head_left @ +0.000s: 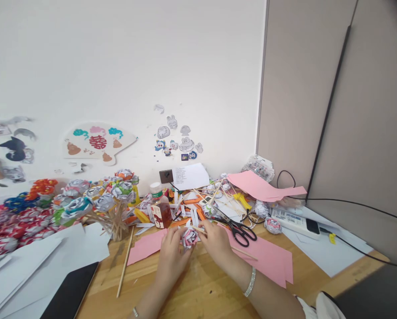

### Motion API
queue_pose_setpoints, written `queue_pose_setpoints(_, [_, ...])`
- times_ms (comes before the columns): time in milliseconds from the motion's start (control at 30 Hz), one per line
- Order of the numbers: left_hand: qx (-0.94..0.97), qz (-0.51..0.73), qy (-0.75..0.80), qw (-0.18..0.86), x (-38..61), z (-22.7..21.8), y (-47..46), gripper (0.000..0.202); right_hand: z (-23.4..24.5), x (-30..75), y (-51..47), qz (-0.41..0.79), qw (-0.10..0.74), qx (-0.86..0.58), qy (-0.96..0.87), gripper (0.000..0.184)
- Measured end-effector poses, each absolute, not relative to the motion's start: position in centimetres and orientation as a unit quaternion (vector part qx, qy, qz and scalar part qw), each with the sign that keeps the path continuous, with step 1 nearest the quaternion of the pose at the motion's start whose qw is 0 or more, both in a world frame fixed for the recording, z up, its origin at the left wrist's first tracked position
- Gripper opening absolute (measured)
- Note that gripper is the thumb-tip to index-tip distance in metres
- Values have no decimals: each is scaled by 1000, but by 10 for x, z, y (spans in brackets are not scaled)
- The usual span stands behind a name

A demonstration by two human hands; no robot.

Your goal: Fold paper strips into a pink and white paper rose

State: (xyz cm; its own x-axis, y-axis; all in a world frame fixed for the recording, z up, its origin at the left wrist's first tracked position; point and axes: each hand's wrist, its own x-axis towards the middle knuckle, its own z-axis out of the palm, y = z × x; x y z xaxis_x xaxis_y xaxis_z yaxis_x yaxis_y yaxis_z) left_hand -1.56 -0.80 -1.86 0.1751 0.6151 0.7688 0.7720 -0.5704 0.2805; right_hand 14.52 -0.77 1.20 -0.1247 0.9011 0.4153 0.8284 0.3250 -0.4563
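Note:
My left hand (172,250) is closed around the side of a pink-and-white folded paper flower (189,238), low over the front middle of the table. Just right of the flower, my right hand (216,241) pinches a thin wooden stick (246,253); the stick's near end points at the flower, and the far part shows beyond the wrist. Whether stick and flower are joined is hard to see. Black-handled scissors (240,231) lie behind my right hand, on pink paper sheets (274,261). More pink paper (147,246) lies left of my left hand.
Paper flowers (75,206) pile up at the left, beside a bundle of sticks (115,221). A jar (156,190) and a small box (161,214) stand among paper strips. A black tablet-like slab (72,290), a loose stick (125,266) and a white power strip (296,221) flank the work area.

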Motion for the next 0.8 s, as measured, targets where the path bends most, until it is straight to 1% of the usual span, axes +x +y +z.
queue_pose_setpoints(133, [-764, -447, -456, 88, -16, -19, -9, 34, 9, 145, -7, 54, 315, -579, -750, 9])
queue_pose_setpoints(800, [-768, -442, -457, 76, -18, -20, -9, 33, 9, 145, -5, 59, 300, -558, -771, 14])
